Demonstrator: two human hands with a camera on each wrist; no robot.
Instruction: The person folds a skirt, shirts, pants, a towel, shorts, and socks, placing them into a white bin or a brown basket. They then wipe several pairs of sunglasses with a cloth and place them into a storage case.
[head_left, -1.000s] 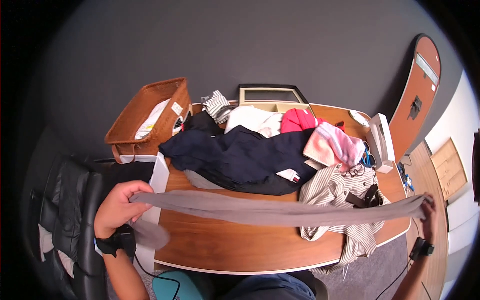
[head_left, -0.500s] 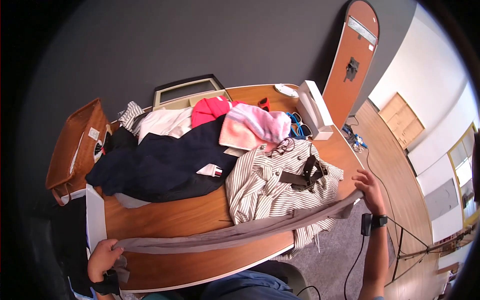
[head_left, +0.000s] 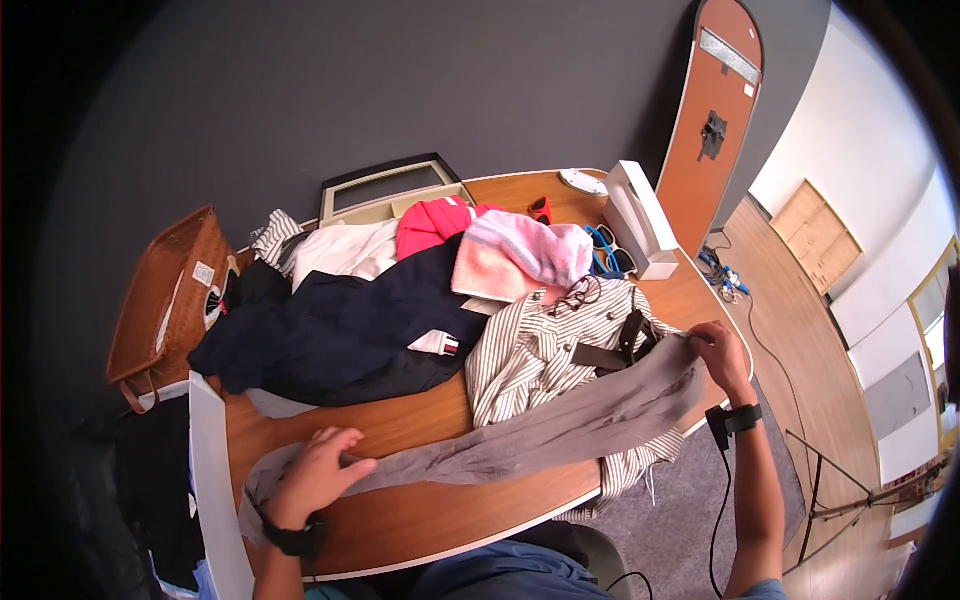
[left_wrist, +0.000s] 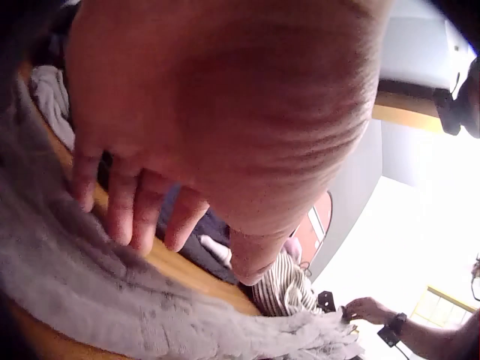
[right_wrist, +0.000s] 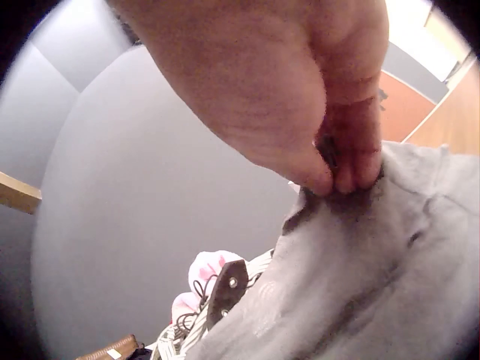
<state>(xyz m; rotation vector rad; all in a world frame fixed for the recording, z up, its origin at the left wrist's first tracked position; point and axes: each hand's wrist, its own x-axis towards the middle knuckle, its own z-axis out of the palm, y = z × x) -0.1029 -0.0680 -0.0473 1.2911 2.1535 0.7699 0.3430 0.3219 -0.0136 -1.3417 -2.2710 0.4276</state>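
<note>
A long grey cloth stretches along the front of the wooden table and across part of a striped shirt. Its right end is pinched between thumb and fingers of my right hand, seen close up in the right wrist view, where the hand grips the cloth by its edge. My left hand is over the cloth's left part with fingers spread. In the left wrist view the left palm faces the camera, fingers loose, beside the cloth, holding nothing.
Behind lie a navy garment, a pink towel, white and red clothes, and a dark belt. A wicker basket stands at the left, a white box at the back right. The table's front edge curves near my body.
The left hand has let go of the cloth's left end and moved right over it. The right hand has moved slightly up and left, still gripping, and the cloth now hangs lower and wider.
</note>
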